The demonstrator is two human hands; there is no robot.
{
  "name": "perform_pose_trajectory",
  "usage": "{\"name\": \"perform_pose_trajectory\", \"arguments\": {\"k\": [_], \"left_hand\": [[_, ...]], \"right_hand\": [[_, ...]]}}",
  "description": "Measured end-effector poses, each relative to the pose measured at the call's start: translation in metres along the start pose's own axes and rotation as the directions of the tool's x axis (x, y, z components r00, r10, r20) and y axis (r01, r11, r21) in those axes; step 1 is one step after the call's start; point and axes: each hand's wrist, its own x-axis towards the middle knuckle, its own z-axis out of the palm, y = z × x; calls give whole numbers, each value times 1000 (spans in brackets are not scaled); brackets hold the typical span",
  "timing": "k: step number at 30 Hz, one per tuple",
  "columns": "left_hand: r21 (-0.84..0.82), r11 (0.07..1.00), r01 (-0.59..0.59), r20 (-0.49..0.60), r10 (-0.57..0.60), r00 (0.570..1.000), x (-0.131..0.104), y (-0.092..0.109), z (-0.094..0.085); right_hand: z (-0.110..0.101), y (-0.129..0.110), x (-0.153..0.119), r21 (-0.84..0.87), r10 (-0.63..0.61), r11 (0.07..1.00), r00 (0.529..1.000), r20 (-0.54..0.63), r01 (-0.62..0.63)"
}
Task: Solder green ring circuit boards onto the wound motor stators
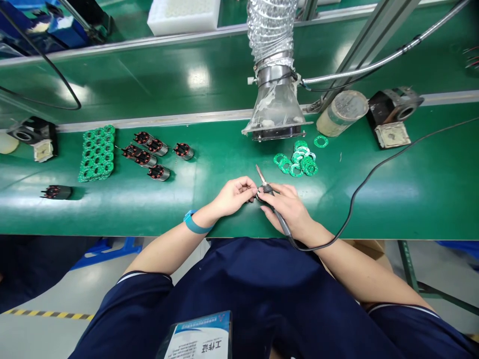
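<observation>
My right hand (pixel 290 207) has a soldering iron (pixel 279 218) lying across it, with the metal tip pointing up and away from me. The fingertips of my left hand (pixel 236 195) are pinched together and meet those of my right hand above the green bench. Between them is a small dark part (pixel 258 197), mostly covered by the fingers, so I cannot make out its kind. Just beyond my right hand lies a loose pile of green ring-shaped circuit boards (pixel 299 158). A teal wrist strap (pixel 195 223) circles my left wrist.
Several motor stators with copper windings (pixel 145 158) stand left of my hands, beside a green circuit board panel (pixel 97 153). A clear fume hood (pixel 276 109) hangs ahead. A lidded jar (pixel 342 113) and a soldering iron stand (pixel 391 117) are at right. The black cord (pixel 354 199) crosses my right forearm.
</observation>
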Motion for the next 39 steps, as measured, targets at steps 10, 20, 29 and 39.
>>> {"name": "perform_pose_trajectory", "arguments": {"k": [10,20,29,39], "left_hand": [[-16,992,124,69,-122,990,7,8,-8],[-18,994,107,68,-106,992,8,1,-8],[-17,993,114,56,-112,992,7,4,-8],[-2,993,121,48,-121,991,8,4,-8]], "right_hand": [[-43,-25,-6,238,205,957,965,-161,-164],[-37,-33,-4,285,236,940,961,-146,-188],[-34,-33,-6,283,229,942,962,-151,-180],[-40,-17,-4,244,218,955,959,-178,-172]]}}
